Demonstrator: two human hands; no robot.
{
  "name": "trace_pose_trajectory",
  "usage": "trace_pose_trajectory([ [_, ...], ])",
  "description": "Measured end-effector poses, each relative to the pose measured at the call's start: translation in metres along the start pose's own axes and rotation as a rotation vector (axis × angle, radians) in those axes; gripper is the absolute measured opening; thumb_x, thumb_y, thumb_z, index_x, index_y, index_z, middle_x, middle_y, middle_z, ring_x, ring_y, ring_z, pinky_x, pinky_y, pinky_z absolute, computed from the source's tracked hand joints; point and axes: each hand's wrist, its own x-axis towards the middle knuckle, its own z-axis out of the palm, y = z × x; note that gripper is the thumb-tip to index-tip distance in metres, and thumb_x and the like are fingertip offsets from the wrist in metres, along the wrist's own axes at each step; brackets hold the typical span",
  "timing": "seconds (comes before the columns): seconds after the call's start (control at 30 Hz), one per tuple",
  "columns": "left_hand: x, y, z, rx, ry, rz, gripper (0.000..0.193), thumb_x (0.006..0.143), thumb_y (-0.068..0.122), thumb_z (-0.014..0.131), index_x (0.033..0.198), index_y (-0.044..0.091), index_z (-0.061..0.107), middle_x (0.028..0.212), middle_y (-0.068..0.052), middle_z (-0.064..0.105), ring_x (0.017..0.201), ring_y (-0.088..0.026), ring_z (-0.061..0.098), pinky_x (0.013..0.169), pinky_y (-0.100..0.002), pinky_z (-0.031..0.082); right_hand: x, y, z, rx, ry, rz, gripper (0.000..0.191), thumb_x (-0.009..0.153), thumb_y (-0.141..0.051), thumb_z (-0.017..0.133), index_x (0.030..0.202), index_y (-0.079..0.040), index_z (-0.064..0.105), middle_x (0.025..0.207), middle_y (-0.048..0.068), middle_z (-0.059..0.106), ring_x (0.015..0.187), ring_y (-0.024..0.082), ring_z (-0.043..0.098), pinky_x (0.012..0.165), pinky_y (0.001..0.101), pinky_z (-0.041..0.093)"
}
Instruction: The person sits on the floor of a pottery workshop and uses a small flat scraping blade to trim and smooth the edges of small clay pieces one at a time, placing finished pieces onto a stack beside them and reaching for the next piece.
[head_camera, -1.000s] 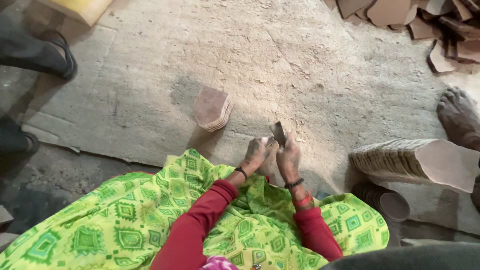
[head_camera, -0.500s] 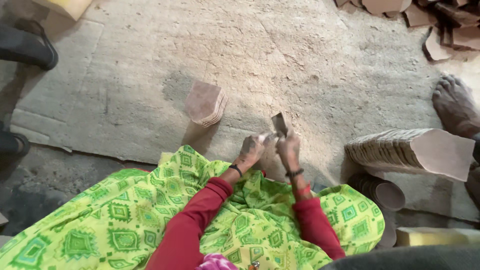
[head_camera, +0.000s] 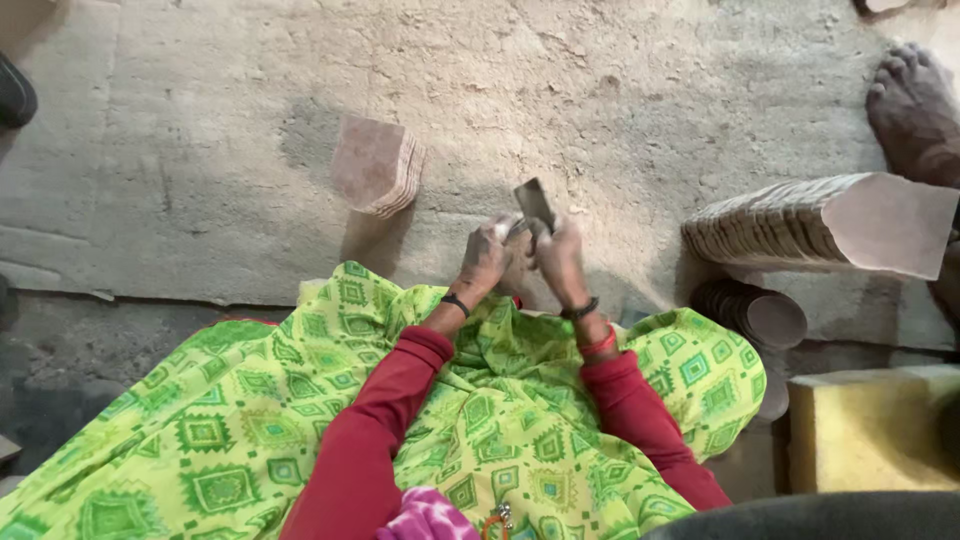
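Both hands sit a bit further right & up in view vs half a sec ago; the small stack on the floor and the long stack at right have slid the same way, so mostly head shift. Hands themselves stay pressed together as before.

Left hand (head_camera: 487, 262) & right hand (head_camera: 560, 258) meet over the floor (head_camera: 620, 110), just beyond the green patterned cloth (head_camera: 300, 420) on the lap. Between them: a small flat dark piece (head_camera: 534, 204), tilted, sticking up past the fingertips. Right hand's grip is closed on its lower part; left hand's fingers are curled in against it too, but can't tell if they really pinch it or only touch. Red sleeves (head_camera: 370, 440) on both arms, dark band on each wrist.

Far left of the hands: small stack of reddish flat pieces (head_camera: 378, 165), leaning, on the floor, well apart from them. Right: long stack of thin sheets (head_camera: 800, 220) lying on its side, w/ a round stack (head_camera: 750, 312) just near of it. Yellow block (head_camera: 870, 430) near right. Another person's bare foot (head_camera: 912, 105) far right.
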Motion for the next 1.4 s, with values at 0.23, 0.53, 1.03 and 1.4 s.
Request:
trace_pose_trajectory([
  [0.23, -0.007, -0.006, 0.009, -0.028, -0.002, -0.066, 0.044, 0.083, -0.004, 0.049, 0.121, 0.005, 0.07, 0.118, -0.022, 0.07, 0.102, -0.044, 0.069, 0.088, -0.047, 0.057, 0.008, -0.01, 0.002, -0.088, 0.17, 0.031, 0.017, 0.099, -0.012, 0.063, 0.101, 0.005, 0.064, 0.063, 0.007, 0.062, 0.045, 0.014, 0.059, 0.038, 0.0298, 0.048],
  [0.53, -0.013, -0.033, -0.011, -0.104, -0.041, -0.125, 0.042, 0.082, -0.004, 0.05, 0.117, 0.005, 0.071, 0.11, -0.025, 0.07, 0.101, -0.046, 0.066, 0.083, -0.048, 0.057, -0.008, -0.011, 0.01, 0.038, 0.071, -0.174, 0.03, 0.098, -0.01, 0.053, 0.124, 0.0, 0.062, 0.061, 0.005, 0.061, 0.046, 0.011, 0.057, 0.039, 0.0293, 0.048],
  [1.03, -0.015, -0.04, -0.02, -0.233, -0.026, -0.036, 0.044, 0.084, -0.003, 0.055, 0.125, 0.006, 0.069, 0.119, -0.021, 0.071, 0.109, -0.042, 0.069, 0.09, -0.044, 0.058, 0.029, 0.027, 0.014, -0.159, 0.193, -0.015, 0.04, 0.091, -0.003, 0.047, 0.128, 0.002, 0.061, 0.073, 0.007, 0.068, 0.045, 0.015, 0.061, 0.038, 0.0314, 0.051],
  [1.4, 0.014, -0.03, -0.015, 0.255, -0.156, -0.163, 0.023, 0.087, 0.014, 0.067, 0.108, 0.014, 0.075, 0.091, -0.021, 0.072, 0.084, -0.042, 0.071, 0.074, -0.05, 0.057, -0.007, 0.035, 0.036, -0.39, -0.099, -0.257, 0.053, 0.083, 0.0, 0.051, 0.134, -0.005, 0.064, 0.066, 0.017, 0.066, 0.054, 0.024, 0.068, 0.055, 0.0388, 0.056],
])
